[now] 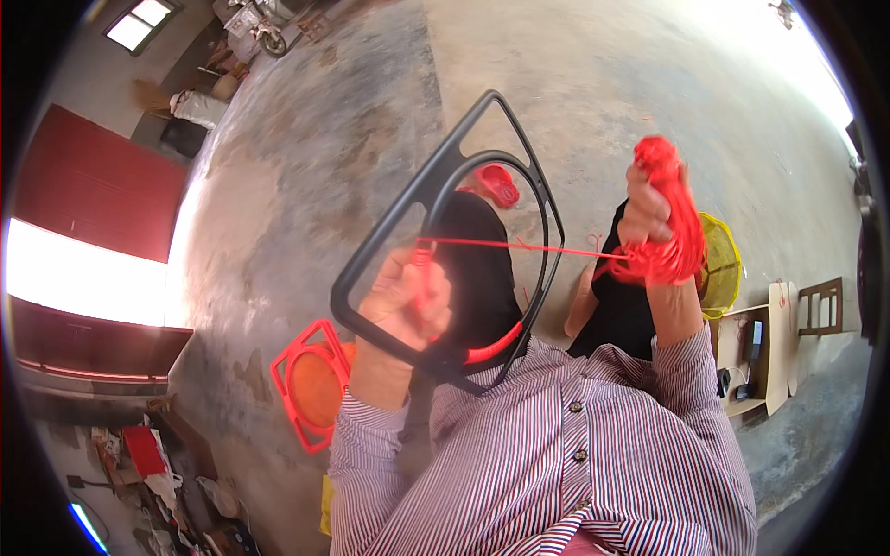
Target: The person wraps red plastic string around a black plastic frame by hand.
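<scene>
My left hand (408,295) is closed on a black frame (432,188) with straight outer bars and a round inner ring. Red cord is wound round part of that ring, close to my fingers and along its lower side (494,347). From there a taut red strand (519,245) runs across the ring's opening to my right hand (646,211). That hand is raised to the right, its fingers wrapped round a thick, loose bundle of red cord (684,243). The frame is held tilted above my lap; the winding under my left fingers is blurred.
On the floor at left lies a red frame (281,378) with an orange round middle. A yellow mesh basket (725,264), an open cardboard box (781,347) and a small wooden stool (821,308) stand at right. A red object (499,185) lies beyond my knee.
</scene>
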Demonstrator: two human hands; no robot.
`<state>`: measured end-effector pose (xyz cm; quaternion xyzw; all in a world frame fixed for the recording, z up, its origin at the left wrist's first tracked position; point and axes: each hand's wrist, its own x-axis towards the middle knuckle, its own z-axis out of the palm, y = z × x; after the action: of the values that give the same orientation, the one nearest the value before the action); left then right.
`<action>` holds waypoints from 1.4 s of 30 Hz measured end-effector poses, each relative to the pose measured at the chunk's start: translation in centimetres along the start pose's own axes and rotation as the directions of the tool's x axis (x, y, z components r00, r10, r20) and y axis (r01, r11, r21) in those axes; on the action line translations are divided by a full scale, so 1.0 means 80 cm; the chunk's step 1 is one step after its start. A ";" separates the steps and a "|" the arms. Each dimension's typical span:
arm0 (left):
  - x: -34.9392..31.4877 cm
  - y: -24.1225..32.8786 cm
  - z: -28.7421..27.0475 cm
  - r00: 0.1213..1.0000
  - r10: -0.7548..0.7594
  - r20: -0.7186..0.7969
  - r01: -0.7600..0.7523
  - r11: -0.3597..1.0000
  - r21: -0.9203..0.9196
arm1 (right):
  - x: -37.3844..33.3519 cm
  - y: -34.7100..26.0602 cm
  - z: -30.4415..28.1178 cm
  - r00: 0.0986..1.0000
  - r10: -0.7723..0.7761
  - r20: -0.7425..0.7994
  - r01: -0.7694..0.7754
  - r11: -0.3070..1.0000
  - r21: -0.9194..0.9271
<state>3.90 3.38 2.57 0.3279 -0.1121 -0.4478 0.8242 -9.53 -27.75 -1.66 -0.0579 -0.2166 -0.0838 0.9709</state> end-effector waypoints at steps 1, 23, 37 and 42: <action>-0.004 0.007 -0.003 1.000 0.012 -0.008 -0.012 1.000 0.016 | -0.013 0.013 0.000 0.990 0.024 -0.138 -0.038 0.994 -0.103; 0.009 -0.047 0.044 0.990 -0.133 0.037 0.123 0.969 0.214 | -0.011 0.124 -0.064 0.902 -0.124 -0.413 -0.428 -0.362 -0.828; 0.009 -0.077 0.080 0.957 -0.289 -0.008 0.283 0.942 -0.182 | 0.072 0.103 0.030 0.925 0.366 0.104 -0.074 0.442 -0.894; 0.001 -0.059 0.060 1.000 0.010 0.005 -0.010 0.998 -0.062 | 0.021 0.092 -0.010 0.960 0.076 -0.270 -0.270 0.506 -0.819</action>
<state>-1.50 -0.58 3.23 0.3003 -0.1019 -0.4478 0.8360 -6.29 -20.94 -2.20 -0.5360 -0.0431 -0.0860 0.8387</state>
